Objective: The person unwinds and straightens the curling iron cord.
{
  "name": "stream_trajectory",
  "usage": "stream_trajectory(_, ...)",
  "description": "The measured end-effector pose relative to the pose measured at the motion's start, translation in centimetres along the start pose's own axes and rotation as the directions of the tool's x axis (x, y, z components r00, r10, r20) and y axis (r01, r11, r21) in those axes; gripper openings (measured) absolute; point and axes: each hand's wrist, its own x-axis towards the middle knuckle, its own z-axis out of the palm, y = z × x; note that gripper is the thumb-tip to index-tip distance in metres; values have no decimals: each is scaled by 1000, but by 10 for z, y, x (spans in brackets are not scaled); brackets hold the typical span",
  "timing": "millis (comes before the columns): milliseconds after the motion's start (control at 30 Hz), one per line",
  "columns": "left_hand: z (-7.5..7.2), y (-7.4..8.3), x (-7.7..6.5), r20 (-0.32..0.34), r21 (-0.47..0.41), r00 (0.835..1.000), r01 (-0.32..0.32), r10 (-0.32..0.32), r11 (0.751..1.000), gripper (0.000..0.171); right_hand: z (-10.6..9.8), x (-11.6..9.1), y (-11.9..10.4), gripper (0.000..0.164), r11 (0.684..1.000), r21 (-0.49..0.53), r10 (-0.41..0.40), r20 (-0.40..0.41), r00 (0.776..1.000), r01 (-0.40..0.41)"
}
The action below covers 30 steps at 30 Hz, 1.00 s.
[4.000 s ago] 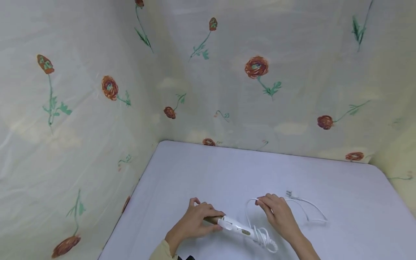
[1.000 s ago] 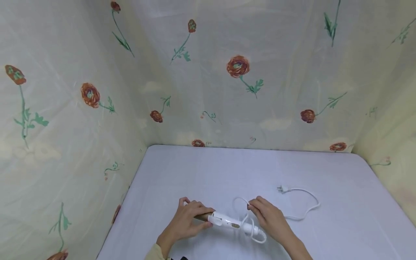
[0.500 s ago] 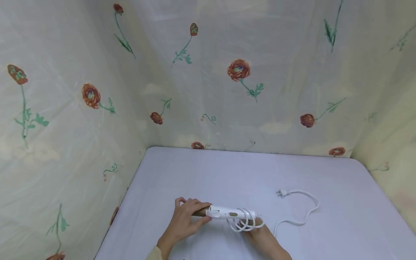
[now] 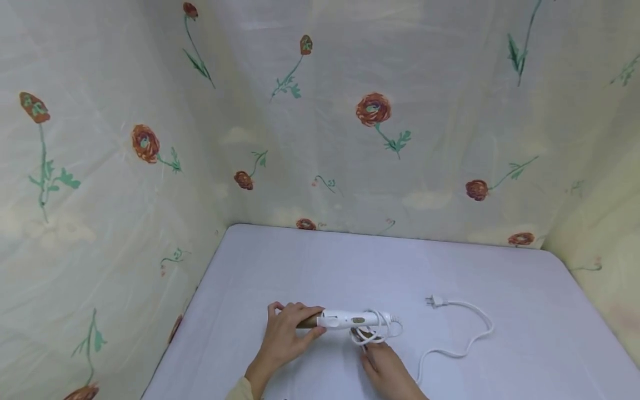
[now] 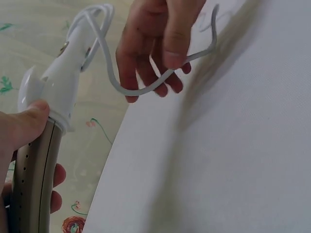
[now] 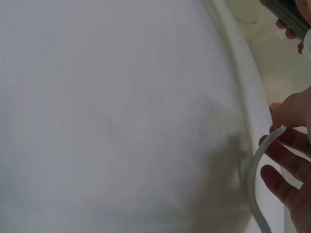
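Observation:
My left hand (image 4: 284, 336) grips the brown, vented barrel (image 5: 35, 177) of a hair straightener (image 4: 345, 319), thumb at the base of its white handle. The handle points right, with loops of its white cord (image 5: 111, 77) around the far end. Just below that end in the head view, my right hand (image 4: 389, 368) holds the cord between thumb and fingers. A length of cord (image 6: 252, 189) hangs from those fingers in the right wrist view. Farther right, the free cord curves over the table to a white two-pronged plug (image 4: 436, 301).
A white-covered table (image 4: 310, 261) with rounded corners lies beneath the hands. Flower-printed cloth (image 4: 320, 139) stands along its back and sides. The table's edge shows close to the hands in both wrist views.
The right hand has carried the cord from the handle's far side round to the near side, under it, adding loops. The straightener has turned nearly level; the left hand keeps its grip.

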Motion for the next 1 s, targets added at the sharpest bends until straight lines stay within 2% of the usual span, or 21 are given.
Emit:
stream_trajectory(67, 0, 0, 0, -6, 11, 1000, 17, -17, 1000, 39, -2, 1, -7, 38, 995, 62, 73, 77, 994, -78)
stream_trajectory(167, 0, 1, 1, -25, 21, 998, 54, -54, 998, 39, -7, 2, -14, 31, 968, 144, 177, 181, 967, -204)
stream_trajectory(233, 0, 1, 2, -37, 25, 996, 84, -83, 996, 39, -8, 0, -18, 25, 961, 174, 182, 191, 964, -216)
stream_trajectory(300, 0, 1, 4, -51, 37, 993, 113, -111, 993, 39, -10, -1, -21, 19, 964, 187, 157, 170, 973, -189)
stream_trajectory(367, -1, 0, 6, -67, 46, 989, 135, -131, 990, 40, -13, -1, -26, 13, 978, 166, 109, 108, 988, -126)
stream_trajectory(467, 0, 0, 4, -82, 67, 986, 154, -148, 986, 40, -21, -4, -33, 15, 990, 140, 22, 11, 1000, -23)
stream_trajectory(567, -1, 0, 4, -97, 79, 984, 156, -148, 985, 39, -31, 0, -36, 15, 987, 118, -95, -87, 992, 105)
stream_trajectory(700, -1, -1, 4, -86, 108, 985, 156, -147, 982, 39, -46, 7, -35, 7, 965, 126, -212, -145, 967, 230)
stream_trajectory(867, -1, 0, 3, -44, 119, 990, 138, -133, 983, 38, -61, 14, -31, 12, 952, 132, -255, -158, 954, 276)
stream_trajectory(1000, -1, 0, 0, 7, 124, 994, 104, -106, 987, 39, -69, 18, -26, 10, 962, 121, -225, -147, 963, 244)
